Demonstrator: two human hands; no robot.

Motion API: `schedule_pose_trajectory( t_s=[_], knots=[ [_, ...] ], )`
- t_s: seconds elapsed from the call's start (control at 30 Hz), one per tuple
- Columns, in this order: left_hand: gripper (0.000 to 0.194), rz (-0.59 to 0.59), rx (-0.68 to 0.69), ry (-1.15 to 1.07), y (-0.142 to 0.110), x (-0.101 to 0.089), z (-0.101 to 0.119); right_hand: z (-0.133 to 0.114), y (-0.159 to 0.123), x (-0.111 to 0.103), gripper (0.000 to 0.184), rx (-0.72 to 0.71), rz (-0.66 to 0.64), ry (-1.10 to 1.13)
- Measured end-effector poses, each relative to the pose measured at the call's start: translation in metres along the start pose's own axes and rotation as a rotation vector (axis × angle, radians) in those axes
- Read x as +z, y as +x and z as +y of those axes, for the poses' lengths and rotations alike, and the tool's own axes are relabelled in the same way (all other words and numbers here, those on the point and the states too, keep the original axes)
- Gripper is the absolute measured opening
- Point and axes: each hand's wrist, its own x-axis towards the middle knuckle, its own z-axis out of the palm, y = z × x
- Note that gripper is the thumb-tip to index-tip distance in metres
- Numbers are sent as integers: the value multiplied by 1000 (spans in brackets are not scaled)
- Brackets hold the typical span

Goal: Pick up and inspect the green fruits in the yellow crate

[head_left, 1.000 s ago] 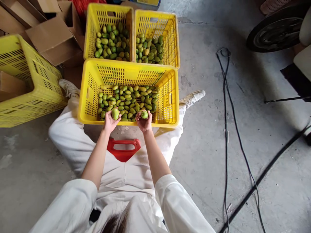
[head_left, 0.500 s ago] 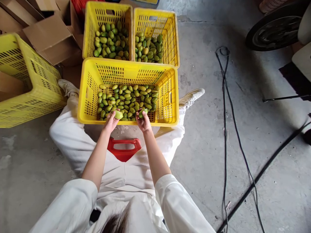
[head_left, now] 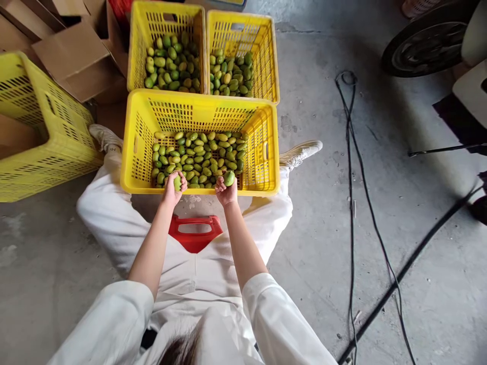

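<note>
I sit on a red stool [head_left: 195, 235] with a yellow crate [head_left: 135, 147] between my legs, holding several green mangoes [head_left: 198, 152]. My left hand [head_left: 172, 189] is closed round a green mango [head_left: 177, 182] at the crate's near rim. My right hand [head_left: 225, 190] grips another green mango [head_left: 229, 178] just beside it, also over the near rim. Both forearms reach forward from white sleeves.
Two more yellow crates [head_left: 167, 23] [head_left: 266, 56] with green mangoes stand behind the near one. A tipped yellow crate [head_left: 41, 147] and cardboard boxes [head_left: 76, 56] lie at the left. Black cables [head_left: 352, 167] run over the concrete floor at the right, near a wheel [head_left: 422, 48].
Both hands have turned the mangoes they hold while staying at the crate's near rim. The left fingers now wrap more of its mango; the right mango sits higher in the fingers.
</note>
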Motion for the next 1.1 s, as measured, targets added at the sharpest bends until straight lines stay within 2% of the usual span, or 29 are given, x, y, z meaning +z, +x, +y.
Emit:
schedule_pose_trajectory(
  t_s=[0.1,0.2,0.27,0.33,0.4,0.53,0.67,0.8,0.93,1.1],
  knots=[
    [40,5,-5,-9,-2,3,0,4,2,0,24,-64,6,-26],
    [56,53,5,-43,-2,4,-2,7,3,-1,28,-58,60,-64],
    [60,79,27,-93,-1,4,-5,7,4,-1,33,-55,79,-50],
    [52,90,45,-138,1,3,-7,7,5,0,39,-67,55,-9],
    [35,85,58,-153,2,1,-8,6,6,1,43,-70,26,29],
    [9,44,73,-130,6,-6,-12,5,5,2,31,-28,7,55],
    [27,53,127,-84,9,-9,-16,6,3,-1,9,-39,-39,14],
    [24,67,125,-72,9,-7,-15,9,4,-4,21,-123,-38,-17],
    [22,52,96,-100,10,-2,-11,9,6,-6,19,-150,-13,-23],
    [51,91,35,-229,10,0,-3,6,6,-5,33,-117,-7,64]
  ],
)
